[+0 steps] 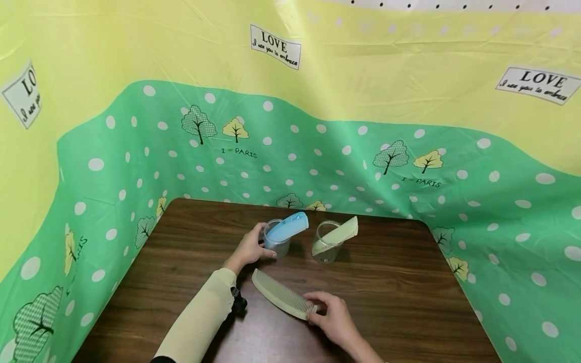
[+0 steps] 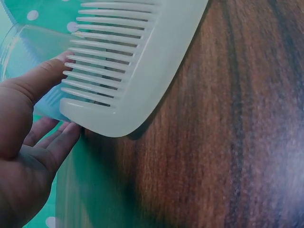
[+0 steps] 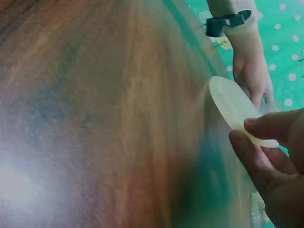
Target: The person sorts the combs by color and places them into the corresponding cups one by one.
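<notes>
pale comb (image 1: pixel 282 294): lies on surface (image 1: pixel 399 302), light, rigid, smooth plastic; hold by spine. right hand (image 1: pixel 333 316) pinches its end; left hand (image 1: pixel 251 247) grips clear cup (image 1: pixel 278 243) with blue comb (image 1: pixel 287 228).

Table top (image 1: pixel 386 282): dark brown wood grain, reads reddish-brown in both wrist views.
Backdrop sheet (image 1: pixel 345 151): lower band green with white polka dots, upper band pale yellow. Printed trees on it: green cross-hatched ones paired with yellow ones, dark trunks. White labels with black lettering up on the yellow.
Large comb (image 1: pixel 283 295): pale cream, faintly greenish, slightly translucent in the left wrist view.
Left cup (image 1: pixel 278 242): clear, with a light blue comb (image 1: pixel 288 228) in it.
Right cup (image 1: pixel 328 244): clear, cream comb (image 1: pixel 338 234) inside, same shade as the large one.
Sleeve (image 1: pixel 199 317): pale beige. Strap (image 1: pixel 237 300) at its wrist: black, probably.
</notes>
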Motion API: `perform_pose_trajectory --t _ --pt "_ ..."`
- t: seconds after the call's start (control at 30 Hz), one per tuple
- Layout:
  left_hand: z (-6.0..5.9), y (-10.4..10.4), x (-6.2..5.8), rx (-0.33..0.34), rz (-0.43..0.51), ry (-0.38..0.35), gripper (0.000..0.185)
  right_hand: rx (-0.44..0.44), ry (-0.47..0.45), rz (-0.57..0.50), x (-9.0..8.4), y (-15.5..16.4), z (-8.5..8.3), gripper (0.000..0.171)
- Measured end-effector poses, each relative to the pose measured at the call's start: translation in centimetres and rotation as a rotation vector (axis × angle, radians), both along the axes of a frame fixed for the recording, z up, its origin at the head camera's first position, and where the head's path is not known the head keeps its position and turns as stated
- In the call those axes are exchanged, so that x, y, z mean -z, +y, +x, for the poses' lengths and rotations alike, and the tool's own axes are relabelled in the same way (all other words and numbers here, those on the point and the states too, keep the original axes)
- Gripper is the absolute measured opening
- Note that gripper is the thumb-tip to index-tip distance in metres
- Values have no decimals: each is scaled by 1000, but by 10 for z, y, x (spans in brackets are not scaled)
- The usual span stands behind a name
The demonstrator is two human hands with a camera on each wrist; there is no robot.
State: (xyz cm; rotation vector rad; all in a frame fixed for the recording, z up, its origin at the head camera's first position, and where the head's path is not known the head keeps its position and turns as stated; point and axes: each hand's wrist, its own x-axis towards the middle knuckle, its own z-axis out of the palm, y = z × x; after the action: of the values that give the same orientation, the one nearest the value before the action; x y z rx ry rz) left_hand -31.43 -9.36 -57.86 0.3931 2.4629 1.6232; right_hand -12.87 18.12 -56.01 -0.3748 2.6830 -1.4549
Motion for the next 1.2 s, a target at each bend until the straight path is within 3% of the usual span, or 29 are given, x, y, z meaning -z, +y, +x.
perform_pose_trajectory --t 0.27,0.47,0.77,1.2 --pt "1 0 -1 -6 -8 8 93 2 -92 -184 -10 10 -3 30" --pt "2 0 -1 -7 -11 12 92 7 -78 -233 -15 14 -3 28" --pt "2 1 -1 -9 11 6 93 4 10 -264 -25 21 -5 27" --pt "2 1 -2 -6 5 -2 93 95 122 -307 -48 39 -9 24"
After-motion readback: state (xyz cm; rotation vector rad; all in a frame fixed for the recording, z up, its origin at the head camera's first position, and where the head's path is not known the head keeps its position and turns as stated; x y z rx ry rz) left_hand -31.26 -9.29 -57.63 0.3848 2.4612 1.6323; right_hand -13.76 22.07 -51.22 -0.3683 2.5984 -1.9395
